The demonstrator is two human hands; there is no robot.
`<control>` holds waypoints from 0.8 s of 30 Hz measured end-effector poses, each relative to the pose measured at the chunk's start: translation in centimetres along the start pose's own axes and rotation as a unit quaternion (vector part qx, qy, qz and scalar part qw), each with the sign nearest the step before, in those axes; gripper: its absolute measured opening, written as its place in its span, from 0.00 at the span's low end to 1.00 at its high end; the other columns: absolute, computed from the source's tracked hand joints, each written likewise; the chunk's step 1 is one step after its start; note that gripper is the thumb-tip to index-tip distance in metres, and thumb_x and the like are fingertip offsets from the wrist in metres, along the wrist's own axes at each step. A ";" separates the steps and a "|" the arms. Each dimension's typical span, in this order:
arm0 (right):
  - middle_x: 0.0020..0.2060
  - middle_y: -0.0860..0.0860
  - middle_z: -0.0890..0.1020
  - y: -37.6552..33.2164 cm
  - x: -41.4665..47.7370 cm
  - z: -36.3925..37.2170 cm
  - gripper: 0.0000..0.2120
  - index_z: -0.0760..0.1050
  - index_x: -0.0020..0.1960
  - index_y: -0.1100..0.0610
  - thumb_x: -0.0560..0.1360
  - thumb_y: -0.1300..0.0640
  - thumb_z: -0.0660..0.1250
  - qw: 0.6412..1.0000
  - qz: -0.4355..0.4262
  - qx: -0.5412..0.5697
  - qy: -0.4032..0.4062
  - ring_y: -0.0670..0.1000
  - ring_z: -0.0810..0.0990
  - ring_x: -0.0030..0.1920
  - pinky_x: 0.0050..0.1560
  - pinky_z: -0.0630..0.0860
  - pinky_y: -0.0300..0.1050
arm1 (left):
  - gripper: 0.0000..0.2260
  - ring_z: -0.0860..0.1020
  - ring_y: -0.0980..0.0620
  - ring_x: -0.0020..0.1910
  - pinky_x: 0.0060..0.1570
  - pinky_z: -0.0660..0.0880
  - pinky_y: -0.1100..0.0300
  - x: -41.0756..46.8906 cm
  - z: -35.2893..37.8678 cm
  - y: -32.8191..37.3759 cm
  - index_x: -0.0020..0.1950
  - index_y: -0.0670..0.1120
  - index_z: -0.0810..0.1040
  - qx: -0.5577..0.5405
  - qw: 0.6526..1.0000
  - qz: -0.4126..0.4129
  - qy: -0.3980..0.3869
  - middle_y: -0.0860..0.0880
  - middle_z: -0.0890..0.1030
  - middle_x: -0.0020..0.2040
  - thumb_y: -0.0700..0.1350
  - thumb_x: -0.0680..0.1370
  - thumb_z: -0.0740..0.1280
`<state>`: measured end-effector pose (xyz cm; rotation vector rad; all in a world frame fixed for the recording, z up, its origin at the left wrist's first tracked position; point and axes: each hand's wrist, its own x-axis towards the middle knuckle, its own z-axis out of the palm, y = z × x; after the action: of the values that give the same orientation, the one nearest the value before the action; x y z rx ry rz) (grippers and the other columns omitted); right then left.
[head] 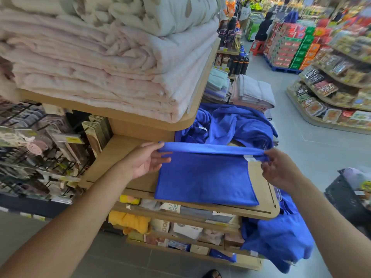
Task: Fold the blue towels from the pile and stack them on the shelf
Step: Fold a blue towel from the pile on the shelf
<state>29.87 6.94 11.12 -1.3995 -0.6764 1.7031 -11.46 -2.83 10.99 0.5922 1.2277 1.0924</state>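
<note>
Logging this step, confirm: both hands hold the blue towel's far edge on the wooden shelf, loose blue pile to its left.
Not left: the head view shows the loose blue pile behind and right of the blue towel. The rest holds.

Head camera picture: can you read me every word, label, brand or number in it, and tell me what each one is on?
"U" over "RE": cut-off letters on a white package label below the wooden shelf.
"DON": cut-off letters on a beige package lower down.
Too blurred to read: the white tag on the blue towel.
Too small and blurred: the yellow price tags and the snack packets across the aisle.
</note>
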 end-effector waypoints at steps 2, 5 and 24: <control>0.26 0.47 0.70 2.6 -1.0 -2.2 0.09 0.67 0.39 0.51 0.73 0.57 0.67 0.991 0.059 -0.117 0.015 0.45 0.66 0.21 0.19 0.62 0.35 | 0.10 0.85 0.51 0.39 0.25 0.72 0.65 -2.3 -1.7 -2.8 0.59 0.47 0.77 0.071 0.995 -0.064 -0.021 0.43 0.86 0.54 0.49 0.80 0.69; 0.28 0.49 0.67 6.5 -2.3 -4.6 0.13 0.66 0.36 0.51 0.71 0.57 0.70 0.937 0.134 -0.320 0.037 0.46 0.60 0.22 0.22 0.56 0.37 | 0.14 0.82 0.53 0.39 0.26 0.70 0.65 -4.5 -3.4 -7.6 0.63 0.43 0.78 0.242 0.958 -0.153 -0.032 0.46 0.87 0.53 0.49 0.82 0.68; 0.80 0.45 0.62 14.4 4.3 8.0 0.31 0.61 0.80 0.50 0.82 0.37 0.54 0.594 -0.332 -0.733 0.022 0.48 0.56 0.81 0.79 0.53 0.52 | 0.31 0.49 0.51 0.82 0.79 0.47 0.47 8.4 4.8 -12.7 0.83 0.51 0.53 0.743 0.632 0.196 0.102 0.52 0.53 0.83 0.63 0.83 0.50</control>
<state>18.32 3.71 -0.90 -1.6686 -2.5026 0.1733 -2.98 0.39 -2.15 2.1075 2.1480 0.1679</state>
